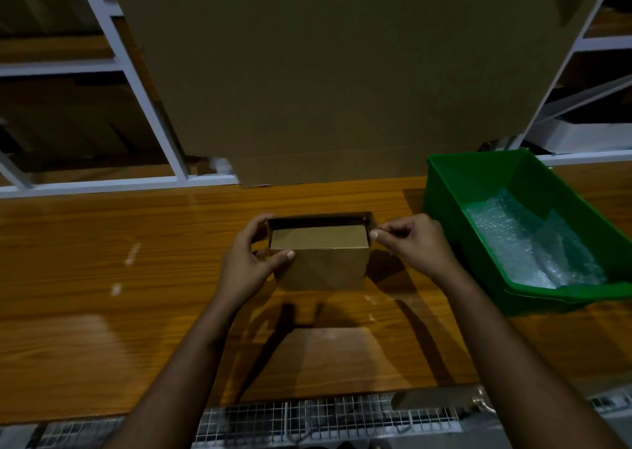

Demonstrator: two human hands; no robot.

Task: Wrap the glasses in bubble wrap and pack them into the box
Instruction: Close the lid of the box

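A: Where's the box [321,267]?

B: Middle of the wooden surface [102,243], top open, a cardboard flap folded down inside. Your left hand [251,260] grips its left end, thumb on the front wall, fingers curled over the rim. Your right hand [415,243] pinches the right rim between thumb and fingertips.

A: How will it handle?

B: Thin cardboard, so probably light, and the walls likely flex if you squeeze. Hold it by the corners or the base, not mid-wall.

A: The glasses?

B: None visible. Can't tell if any sit under that flap.

A: Bubble wrap [533,243]?

B: In the green bin [455,188] to your right, near the box but not touching. Soft, limp, a bit slick I'd guess. Take an edge with both hands so it doesn't bunch up.

A: Anything else?

B: Big cardboard sheet [325,72] leaning up behind the surface, white shelving [143,82] on both sides. Glasses, once out, will be fragile: hold by the body, not the rim.
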